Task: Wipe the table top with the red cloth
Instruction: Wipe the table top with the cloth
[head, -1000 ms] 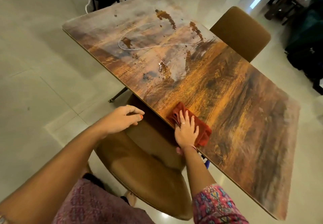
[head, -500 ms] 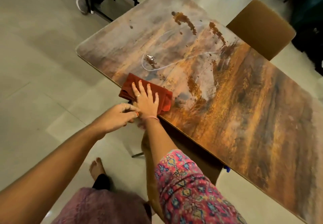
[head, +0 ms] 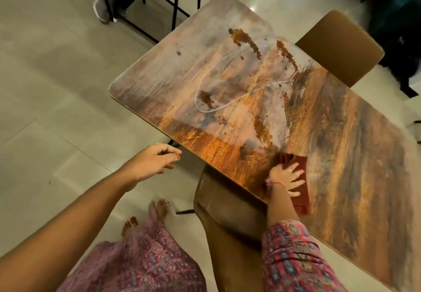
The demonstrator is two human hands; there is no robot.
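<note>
1. My right hand (head: 287,178) lies flat, fingers spread wide, pressing the red cloth (head: 300,186) down on the table top (head: 355,155) close to the edge nearest me. Half a second ago the same hand and cloth were further along that edge toward the table's left corner, so the stroke has swept back to the right.
2. In my judgement this means the near strip is getting its passes, while the mess beyond my fingertips is not yet reached.
3. Ahead and left of my right hand the brown stains (head: 245,39) and a thin white looped streak (head: 222,107) sit on the surface, well apart from the cloth. One smear (head: 262,130) lies just ahead of the cloth.
4. My left hand (head: 155,159) hangs off the table, loosely curled and holding nothing, just beside the table edge.
5. No bowl, bucket or other container shows, so nothing is held in one.
6. A brown chair (head: 227,219) sits tucked below my right wrist; another chair (head: 339,48) stands across the table.
</note>
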